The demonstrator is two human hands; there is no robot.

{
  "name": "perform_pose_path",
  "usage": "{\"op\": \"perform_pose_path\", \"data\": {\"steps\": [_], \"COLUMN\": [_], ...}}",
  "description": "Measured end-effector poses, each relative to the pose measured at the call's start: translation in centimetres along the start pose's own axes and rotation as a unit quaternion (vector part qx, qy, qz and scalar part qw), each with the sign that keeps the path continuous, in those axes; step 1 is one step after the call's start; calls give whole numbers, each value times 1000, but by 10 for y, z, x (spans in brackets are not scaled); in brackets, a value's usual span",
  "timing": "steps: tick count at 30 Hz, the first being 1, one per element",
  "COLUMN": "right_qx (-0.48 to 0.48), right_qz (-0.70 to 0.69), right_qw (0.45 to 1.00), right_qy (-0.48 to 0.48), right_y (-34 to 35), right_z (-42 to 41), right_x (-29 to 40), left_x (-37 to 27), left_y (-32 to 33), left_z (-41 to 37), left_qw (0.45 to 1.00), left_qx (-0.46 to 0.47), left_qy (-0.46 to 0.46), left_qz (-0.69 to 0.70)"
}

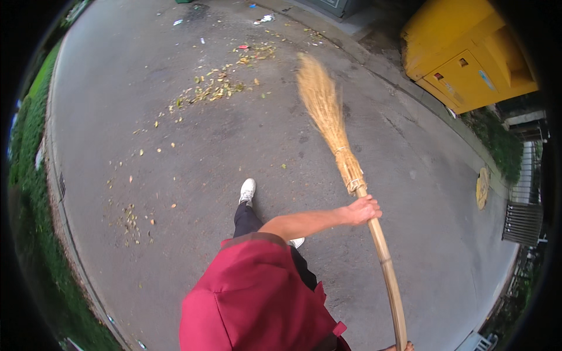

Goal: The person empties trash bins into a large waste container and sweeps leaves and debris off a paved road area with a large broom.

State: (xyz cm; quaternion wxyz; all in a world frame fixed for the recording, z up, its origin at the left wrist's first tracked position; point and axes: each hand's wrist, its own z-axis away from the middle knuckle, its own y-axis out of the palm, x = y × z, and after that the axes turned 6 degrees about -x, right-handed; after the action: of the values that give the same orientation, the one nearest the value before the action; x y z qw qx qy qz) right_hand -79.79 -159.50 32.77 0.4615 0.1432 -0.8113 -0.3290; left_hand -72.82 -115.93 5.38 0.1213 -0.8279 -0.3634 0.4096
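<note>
A straw broom (322,105) reaches forward on my right, its bristle head pointing away from me and blurred at the tip. My left hand (362,209) is wrapped around the wooden handle (386,267) just below the bound straw, with the arm crossing in front of my body. At the bottom edge, my right hand (409,346) grips the handle near its upper end; most of that hand is cut off by the frame. Scattered yellow and green leaves (215,85) form a loose band on the asphalt, left of the bristles.
A yellow metal bin (465,66) stands beyond the kerb at right. White litter (265,19) and a red scrap (243,47) lie ahead. More leaves (131,223) dot the left side, near a drain grate (62,184) and hedge (26,145). A round yellow cover (482,188) lies far right.
</note>
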Motion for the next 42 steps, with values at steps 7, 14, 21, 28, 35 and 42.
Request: {"op": "perform_pose_path", "data": {"steps": [7,14,21,28,35,42], "right_qx": [29,9,9,-80,-251,-173], "right_qz": [129,146,57,52,167,217], "right_qw": [989,905,893,990,932,949], "right_qy": [67,399,446,101,-202,-151], "right_y": [122,291,332,230,334,466], "right_z": [90,231,203,90,138,81], "right_x": [-131,-328,-345,-138,-159,-420], "left_x": [133,146,85,87,201,487], "left_y": [-95,-332,-433,-328,-204,-140], "left_z": [69,313,269,43,-169,-247], "left_qw": [991,879,882,990,994,980], "left_qx": [3,4,-3,15,45,194], "left_qy": [-114,-446,-381,-124,84,28], "left_qz": [-66,-170,-277,-61,59,42]}}
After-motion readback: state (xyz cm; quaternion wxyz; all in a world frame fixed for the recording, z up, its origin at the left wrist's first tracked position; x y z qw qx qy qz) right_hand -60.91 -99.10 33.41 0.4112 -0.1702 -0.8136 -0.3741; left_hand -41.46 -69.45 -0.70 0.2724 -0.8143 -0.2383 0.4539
